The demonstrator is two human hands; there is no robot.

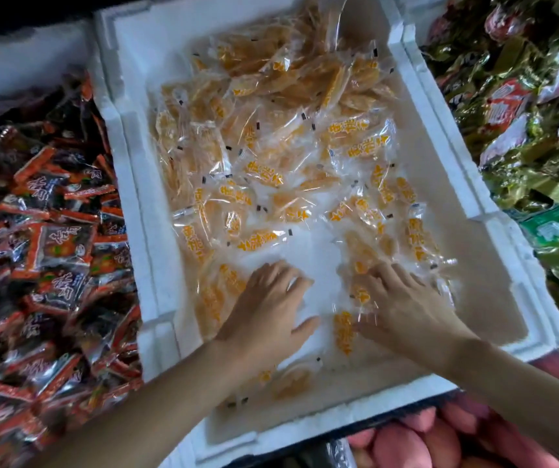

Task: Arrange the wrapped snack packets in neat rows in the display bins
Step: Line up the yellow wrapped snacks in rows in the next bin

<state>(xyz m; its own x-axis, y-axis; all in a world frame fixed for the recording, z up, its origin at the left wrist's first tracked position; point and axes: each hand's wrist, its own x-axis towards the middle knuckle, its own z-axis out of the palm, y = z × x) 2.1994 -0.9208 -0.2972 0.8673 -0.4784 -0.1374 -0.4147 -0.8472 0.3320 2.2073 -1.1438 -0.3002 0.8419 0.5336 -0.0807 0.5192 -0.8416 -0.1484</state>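
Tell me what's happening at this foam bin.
A person is reaching both arms into a white foam bin of clear-wrapped yellow snack packets. The left hand and right hand lie flat with fingers spread on packets near the front, gripping nothing. The packets lie scattered at mixed angles and are not yet in rows. Red-and-black packets fill the bin to the left, and green and gold packets the one to the right.
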